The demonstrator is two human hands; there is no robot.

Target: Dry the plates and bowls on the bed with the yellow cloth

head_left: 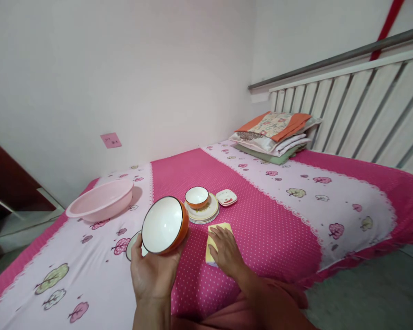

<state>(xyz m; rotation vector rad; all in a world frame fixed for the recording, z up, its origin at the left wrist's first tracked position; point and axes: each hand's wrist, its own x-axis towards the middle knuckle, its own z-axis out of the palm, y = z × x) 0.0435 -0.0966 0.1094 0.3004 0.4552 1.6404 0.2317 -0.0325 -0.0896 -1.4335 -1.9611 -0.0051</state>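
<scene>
A bowl (161,225), white inside and orange outside with a dark rim, is tilted towards me in my left hand (156,270). My thumb is at its near side, and the other fingers are hidden beneath it. My right hand (225,251) lies over a folded yellow cloth (227,226), its fingers spread across the top. Partly hidden behind the left hand, another dark-rimmed round dish (133,245) rests on the bedspread. Beyond the hands, a smaller orange bowl (197,196) sits on stacked plates (211,211), beside small square white dishes (226,197).
A pink basin (101,201) stands at the left on the patterned bedspread (261,238). Folded bedding (275,133) is piled at the back right, near a white slatted headboard (365,101). A pink note (110,140) is stuck to the wall.
</scene>
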